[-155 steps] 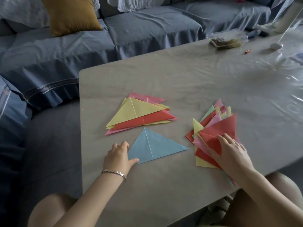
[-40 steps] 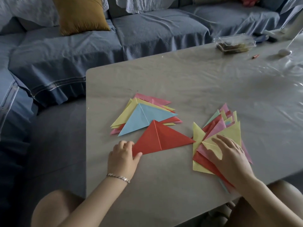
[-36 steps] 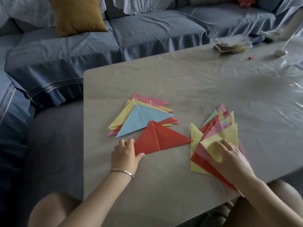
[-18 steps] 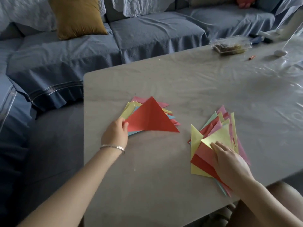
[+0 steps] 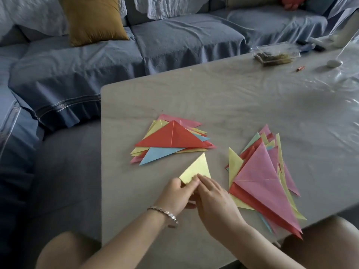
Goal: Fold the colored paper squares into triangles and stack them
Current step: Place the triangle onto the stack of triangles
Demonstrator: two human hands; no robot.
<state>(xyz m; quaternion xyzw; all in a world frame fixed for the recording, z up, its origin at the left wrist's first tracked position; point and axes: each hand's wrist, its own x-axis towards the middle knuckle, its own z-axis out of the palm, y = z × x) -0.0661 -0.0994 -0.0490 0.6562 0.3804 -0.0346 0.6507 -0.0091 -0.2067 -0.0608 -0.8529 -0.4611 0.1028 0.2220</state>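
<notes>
Hands meet at the near middle of the table [image 5: 233,98], and from my seat I see them working one yellow paper [image 5: 198,167] between them. My left hand [image 5: 173,195] has its fingers curled, pinching the paper's near left corner. My right hand [image 5: 215,202] lies beside it, touching it, with fingers stretched out over the paper's near edge; its thumb is hidden from me. The yellow paper is already a triangle, its tip pointing away from me, flat on the table.

Just beyond it sits the folded stack [image 5: 155,155], fanned a little, with a red triangle [image 5: 172,138] on top and blue, yellow and pink edges showing beneath. To the right, apart from both, lies the larger pile [image 5: 236,166] of mixed colours, topped by a big pink triangle [image 5: 258,177]; its near end overhangs the table's edge.

I wear a bracelet [image 5: 165,213] on the left wrist. A clear plastic box [image 5: 275,53] stands at the far side, and a blue sofa [image 5: 77,70] with a mustard cushion [image 5: 93,18] runs behind.
</notes>
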